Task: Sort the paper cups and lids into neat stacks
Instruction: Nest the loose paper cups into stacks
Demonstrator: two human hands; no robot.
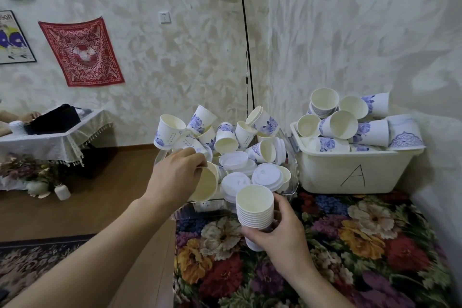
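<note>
With the right hand [280, 230] gripping a nested stack of cups [255, 210] just above the surface's [362, 245] left edge, the left hand [178, 172] pinches a loose cup [206, 184] in the clear tray [292, 182], which next probably needs slotting into that stack.

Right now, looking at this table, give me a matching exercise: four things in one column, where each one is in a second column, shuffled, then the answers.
Things:
1. cup stack
2. single cup
3. tub marked A
4. lids

Places:
a. at the table's back right, full of cups
b. held in the right hand
c. loose in the clear bin
d. gripped by the left hand

Pairs: 1-b, 2-d, 3-a, 4-c
</note>
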